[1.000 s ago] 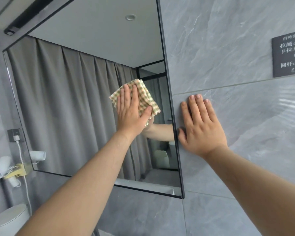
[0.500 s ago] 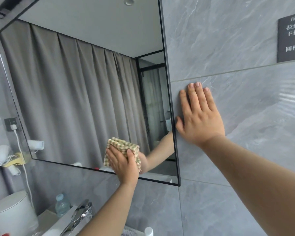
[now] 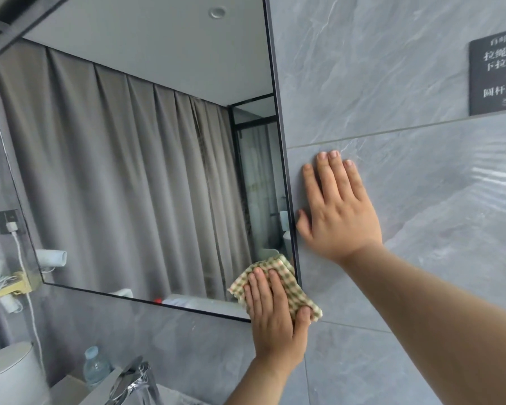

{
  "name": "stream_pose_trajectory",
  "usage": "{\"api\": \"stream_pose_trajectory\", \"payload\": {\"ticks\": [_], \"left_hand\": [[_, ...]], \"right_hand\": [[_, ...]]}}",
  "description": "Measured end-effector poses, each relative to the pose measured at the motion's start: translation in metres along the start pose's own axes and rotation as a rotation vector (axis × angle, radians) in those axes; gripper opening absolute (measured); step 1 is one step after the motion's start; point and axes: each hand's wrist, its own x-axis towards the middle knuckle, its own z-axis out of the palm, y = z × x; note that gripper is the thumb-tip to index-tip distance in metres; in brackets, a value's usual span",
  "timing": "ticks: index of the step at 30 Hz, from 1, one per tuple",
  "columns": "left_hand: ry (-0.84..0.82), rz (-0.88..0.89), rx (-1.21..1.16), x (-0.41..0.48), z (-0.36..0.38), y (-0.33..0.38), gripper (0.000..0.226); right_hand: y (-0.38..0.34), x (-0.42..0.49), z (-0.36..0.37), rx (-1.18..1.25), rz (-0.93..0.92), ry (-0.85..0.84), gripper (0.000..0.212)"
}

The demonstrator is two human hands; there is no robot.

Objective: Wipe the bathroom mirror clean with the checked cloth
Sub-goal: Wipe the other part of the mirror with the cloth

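Observation:
The black-framed bathroom mirror (image 3: 135, 171) hangs on the grey tiled wall and reflects a grey curtain. My left hand (image 3: 275, 314) presses the green-and-cream checked cloth (image 3: 292, 285) flat against the mirror's lower right corner, fingers straight, thumb on the cloth's right edge. The cloth overlaps the frame and spills onto the tile. My right hand (image 3: 338, 211) lies flat on the wall tile just right of the mirror's frame, fingers spread and straight, holding nothing.
A chrome tap (image 3: 129, 381) and a clear water bottle (image 3: 95, 366) stand below the mirror. A white hair dryer in a yellow holder (image 3: 0, 283) and a socket with a white cable (image 3: 9, 225) are at left. A dark sign (image 3: 497, 74) hangs upper right.
My left hand has slid the cloth down from the mirror's middle, then right along the bottom edge into the lower right corner. The right hand stays on the tile.

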Motion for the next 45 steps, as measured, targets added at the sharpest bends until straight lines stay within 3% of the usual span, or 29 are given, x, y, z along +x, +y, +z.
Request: {"api": "stream_pose_trajectory", "payload": {"ticks": [14, 18, 26, 30, 36, 45], "left_hand": [[0.040, 0.091, 0.129, 0.290, -0.117, -0.015, 0.083], [0.027, 0.133, 0.150, 0.268, -0.107, -0.023, 0.081], [-0.082, 0.234, 0.155, 0.112, -0.059, -0.046, 0.090], [-0.107, 0.255, 0.129, 0.075, -0.052, -0.053, 0.084], [-0.103, 0.260, 0.060, 0.125, -0.066, -0.039, 0.073], [0.014, 0.193, 0.112, 0.317, -0.122, 0.023, 0.072]], "right_hand": [[-0.003, -0.001, 0.003, 0.009, 0.013, 0.056, 0.073], [-0.003, -0.001, 0.003, 0.005, 0.016, 0.056, 0.072], [-0.002, -0.002, 0.004, -0.002, 0.013, 0.035, 0.074], [-0.003, -0.002, 0.003, 0.001, 0.019, 0.040, 0.073], [-0.002, -0.002, 0.005, -0.009, 0.015, 0.038, 0.074], [-0.004, -0.003, 0.006, 0.012, 0.035, 0.053, 0.073]]}}
